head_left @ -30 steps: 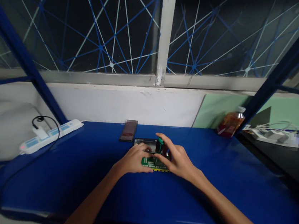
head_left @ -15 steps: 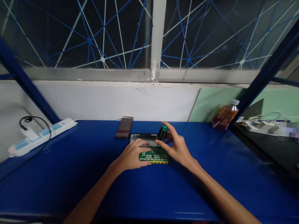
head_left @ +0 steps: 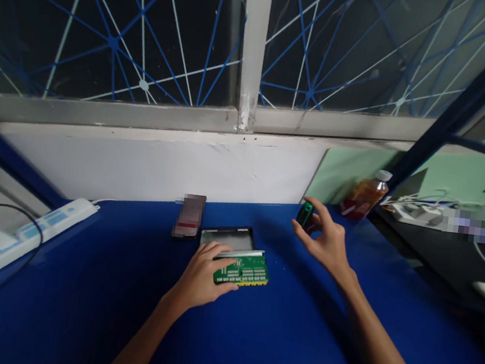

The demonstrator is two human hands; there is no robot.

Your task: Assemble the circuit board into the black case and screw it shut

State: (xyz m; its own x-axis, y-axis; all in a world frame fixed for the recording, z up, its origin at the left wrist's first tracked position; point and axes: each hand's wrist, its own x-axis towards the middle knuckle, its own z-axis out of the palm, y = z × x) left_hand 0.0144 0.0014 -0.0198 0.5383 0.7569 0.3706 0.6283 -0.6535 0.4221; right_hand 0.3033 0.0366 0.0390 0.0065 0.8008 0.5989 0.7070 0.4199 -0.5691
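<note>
My left hand (head_left: 205, 272) grips the left end of a green circuit board (head_left: 246, 269), its thumb along the near edge and its fingers over the top. Yellow parts line the board's front edge, and a silvery strip runs along its back. Just behind it lies a shallow black case (head_left: 236, 238) with a grey inside. Off to the right, my right hand (head_left: 326, 238) holds a screwdriver by its green and black handle (head_left: 305, 214), pinched between thumb and fingers above the table. The shaft of the screwdriver cannot be made out.
A phone (head_left: 189, 217) lies left of the case. A white power strip (head_left: 26, 233) with a black cable is at the left. At the back right stands a drink bottle (head_left: 366, 195), close to a blue frame post (head_left: 432, 133). The blue table (head_left: 296, 328) extends around my hands.
My right hand has lifted the screwdriver off the circuit board and carried it to the right. My left hand still holds the board. The view has shifted closer.
</note>
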